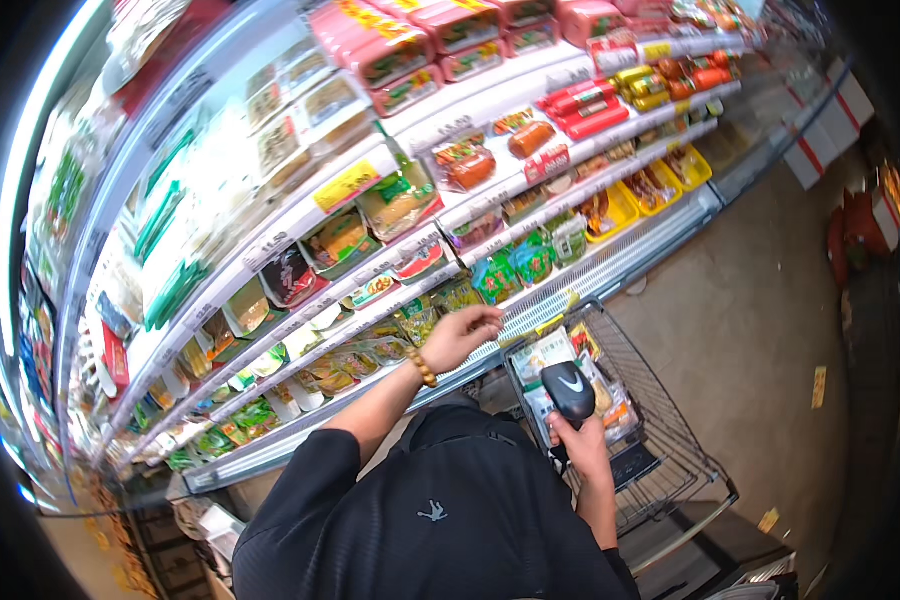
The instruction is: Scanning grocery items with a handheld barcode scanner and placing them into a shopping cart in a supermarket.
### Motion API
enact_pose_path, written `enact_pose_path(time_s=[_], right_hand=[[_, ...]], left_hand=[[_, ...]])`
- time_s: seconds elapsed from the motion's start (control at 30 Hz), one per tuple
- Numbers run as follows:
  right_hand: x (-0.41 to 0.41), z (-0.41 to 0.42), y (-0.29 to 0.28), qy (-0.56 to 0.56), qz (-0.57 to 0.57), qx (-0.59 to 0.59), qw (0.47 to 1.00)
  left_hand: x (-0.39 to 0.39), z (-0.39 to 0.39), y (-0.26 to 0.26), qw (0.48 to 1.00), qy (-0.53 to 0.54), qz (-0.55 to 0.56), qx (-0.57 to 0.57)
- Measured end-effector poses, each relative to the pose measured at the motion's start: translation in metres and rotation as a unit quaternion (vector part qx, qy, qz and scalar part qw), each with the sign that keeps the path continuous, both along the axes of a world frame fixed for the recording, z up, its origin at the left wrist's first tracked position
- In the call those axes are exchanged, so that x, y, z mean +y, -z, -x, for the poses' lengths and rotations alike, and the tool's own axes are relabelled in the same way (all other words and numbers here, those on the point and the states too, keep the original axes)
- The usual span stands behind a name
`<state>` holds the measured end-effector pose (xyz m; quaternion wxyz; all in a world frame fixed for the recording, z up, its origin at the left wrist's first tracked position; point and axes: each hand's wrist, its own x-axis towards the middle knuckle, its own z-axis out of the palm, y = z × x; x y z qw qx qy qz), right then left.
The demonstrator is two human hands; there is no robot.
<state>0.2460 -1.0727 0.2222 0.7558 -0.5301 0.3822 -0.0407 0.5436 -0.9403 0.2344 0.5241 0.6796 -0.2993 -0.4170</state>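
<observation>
My left hand (465, 337), with a beaded bracelet on its wrist, is held out near the lower edge of a refrigerated display case, its fingers loosely curled and nothing seen in them. Just beyond it on the bottom shelf lie green bagged foods (495, 277). My right hand (581, 439) grips a black handheld barcode scanner (569, 391) over a wire shopping cart (667, 405). Inside the cart, partly covered by the scanner, are packaged foods (607, 397) in clear and printed wrappers.
Shelves ahead hold pink packs (382, 45), red sausages (585, 109), yellow trays (649, 187) and green-and-white packages (169, 225). Price rails (270, 240) edge the shelves. White boxes with red stripes (829, 127) stand at the right, beyond the brown floor (742, 277).
</observation>
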Motion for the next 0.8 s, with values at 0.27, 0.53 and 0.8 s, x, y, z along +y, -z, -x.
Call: enact_pose_path(time_s=[0.27, 0.53, 0.8], right_hand=[[0.01, -0.065, -0.01, -0.187, 0.072, -0.025, 0.979], [0.032, -0.097, -0.031, -0.22, 0.145, -0.013, 0.965], [0.045, -0.111, -0.044, -0.218, 0.168, -0.012, 0.961]], left_hand=[[0.109, -0.072, -0.222, 0.894, -0.22, 0.118, -0.372], [0.227, -0.181, -0.315, 0.69, -0.342, -0.136, -0.623], [0.246, -0.244, -0.292, 0.751, -0.311, -0.277, -0.513]])
